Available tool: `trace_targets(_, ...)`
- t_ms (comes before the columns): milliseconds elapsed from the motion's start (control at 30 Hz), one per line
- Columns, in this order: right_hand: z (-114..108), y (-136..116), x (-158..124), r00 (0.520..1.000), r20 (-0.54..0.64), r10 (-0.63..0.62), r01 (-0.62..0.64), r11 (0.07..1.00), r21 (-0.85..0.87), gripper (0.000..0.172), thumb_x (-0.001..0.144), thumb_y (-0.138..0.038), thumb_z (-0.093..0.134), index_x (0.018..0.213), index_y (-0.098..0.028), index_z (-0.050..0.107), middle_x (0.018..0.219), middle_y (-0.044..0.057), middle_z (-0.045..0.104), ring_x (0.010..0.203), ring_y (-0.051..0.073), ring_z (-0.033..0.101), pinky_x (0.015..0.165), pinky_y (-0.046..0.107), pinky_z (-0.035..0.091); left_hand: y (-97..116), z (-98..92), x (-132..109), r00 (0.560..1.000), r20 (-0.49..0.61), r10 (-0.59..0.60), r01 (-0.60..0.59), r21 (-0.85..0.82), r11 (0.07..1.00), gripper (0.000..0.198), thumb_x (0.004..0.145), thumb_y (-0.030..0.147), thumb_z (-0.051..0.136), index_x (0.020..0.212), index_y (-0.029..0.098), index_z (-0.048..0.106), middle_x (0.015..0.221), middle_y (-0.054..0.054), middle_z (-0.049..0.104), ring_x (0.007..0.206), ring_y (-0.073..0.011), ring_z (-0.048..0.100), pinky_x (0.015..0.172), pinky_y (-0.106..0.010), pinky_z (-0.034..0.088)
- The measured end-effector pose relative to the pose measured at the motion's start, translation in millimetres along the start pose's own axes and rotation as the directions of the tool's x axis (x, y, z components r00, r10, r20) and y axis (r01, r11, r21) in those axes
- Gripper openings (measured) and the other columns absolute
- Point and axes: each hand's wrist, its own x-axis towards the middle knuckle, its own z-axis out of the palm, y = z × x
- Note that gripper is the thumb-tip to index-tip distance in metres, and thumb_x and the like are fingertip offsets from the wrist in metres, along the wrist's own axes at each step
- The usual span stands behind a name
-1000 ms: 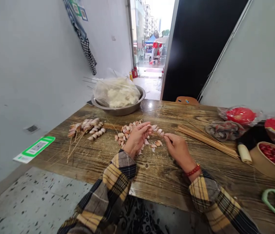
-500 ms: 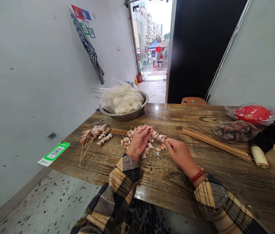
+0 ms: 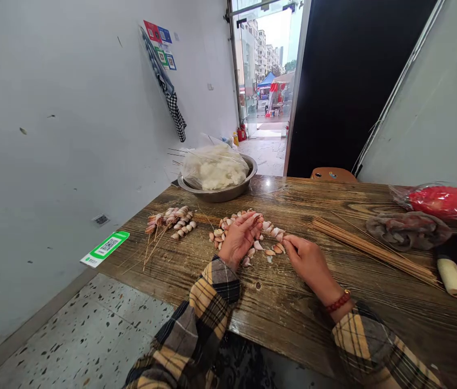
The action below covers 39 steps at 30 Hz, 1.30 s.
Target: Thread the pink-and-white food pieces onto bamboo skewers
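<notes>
Between my hands is a skewer of garlic cloves point(image 3: 273, 230). My right hand point(image 3: 307, 265) pinches its near end, by the last clove. My left hand point(image 3: 240, 239), palm up, has its fingertips closed around a clove at the skewer's other end. Loose garlic cloves point(image 3: 217, 234) lie in a pile behind and beside my left hand, with a few more in front of the skewer. To the left, several filled garlic skewers point(image 3: 177, 216) rest together on the wooden table point(image 3: 285, 319), their bare sticks pointing toward me.
A metal basin point(image 3: 222, 193) with a bag of white stuff stands at the back. Bare bamboo skewers point(image 3: 374, 251) lie right of my right hand, near a crumpled cloth point(image 3: 409, 229), a red bundle in plastic point(image 3: 442, 201) and a pale roller point(image 3: 454, 278). A green code card point(image 3: 105, 248) sits at the left edge.
The view has turned a little to the left, so everything appears shifted right. Both hands keep nearly the same hold on the garlic skewer.
</notes>
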Motion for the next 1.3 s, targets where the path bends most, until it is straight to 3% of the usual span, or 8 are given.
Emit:
trace_targets(400, 0.6, -0.7, -1.2, 1.000, -0.018, 0.000, 0.000, 1.000, 0.029, 0.030, 0.094, -0.032, 0.040, 0.088, -0.019, 0.066, 0.083, 0.005, 0.071, 0.074, 0.018, 0.063, 0.066, 0.026, 0.039, -1.5, 0.3, -0.4, 0.999, 0.016, 0.044, -0.045, 0.030, 0.999, 0.019, 0.071, 0.008, 0.073, 0.089, 0.011, 0.068, 0.097, -0.007, 0.070, 0.087, -0.0130, 0.068, 0.081, -0.022, 0.054)
trace_targets(800, -2.2, -3.9, -0.4, 1.000, -0.017, 0.004, -0.004, 1.000, 0.030, 0.030, 0.094, -0.032, 0.040, 0.081, -0.020, 0.064, 0.073, 0.003, 0.066, 0.066, 0.016, 0.058, 0.061, 0.025, 0.035, 0.2, 5.1, -3.6, 1.000, 0.004, 0.028, -0.028, 0.083, 0.996, 0.020, 0.072, 0.010, 0.074, 0.090, 0.011, 0.066, 0.092, -0.007, 0.071, 0.081, -0.0120, 0.068, 0.077, -0.022, 0.053)
trace_targets(1000, -2.1, -5.1, -0.3, 0.999, -0.039, 0.005, -0.003, 0.999, 0.047, 0.030, 0.094, -0.031, 0.040, 0.082, -0.019, 0.064, 0.073, 0.003, 0.066, 0.066, 0.017, 0.058, 0.062, 0.025, 0.036, 2.7, 6.9, -4.5, 0.999, -0.012, 0.030, -0.029, 0.090, 0.996, 0.028, 0.074, 0.015, 0.072, 0.101, 0.015, 0.062, 0.096, -0.007, 0.070, 0.078, -0.0121, 0.067, 0.071, -0.022, 0.053)
trace_targets(1133, -2.3, -4.6, -0.5, 0.998, -0.055, 0.003, 0.001, 0.998, 0.063, 0.030, 0.094, -0.032, 0.039, 0.086, -0.019, 0.064, 0.077, 0.003, 0.068, 0.068, 0.017, 0.060, 0.063, 0.025, 0.038, 1.5, 5.3, -3.6, 0.997, 0.024, -0.067, 0.064, 0.118, 0.991, 0.022, 0.082, 0.034, 0.065, 0.089, 0.012, 0.064, 0.085, -0.007, 0.068, 0.068, -0.0119, 0.063, 0.062, -0.023, 0.051)
trace_targets(1300, -2.4, -4.0, 0.1, 1.000, -0.022, -0.018, 0.019, 1.000, 0.024, 0.032, 0.094, -0.034, 0.038, 0.083, -0.020, 0.064, 0.077, 0.004, 0.069, 0.068, 0.017, 0.060, 0.063, 0.025, 0.038, -2.8, 1.4, 0.3, 0.994, 0.100, -0.054, 0.036, 0.178, 0.983, 0.028, 0.081, 0.039, 0.065, 0.086, 0.012, 0.069, 0.067, -0.001, 0.056, 0.055, -0.0080, 0.048, 0.054, -0.021, 0.044)
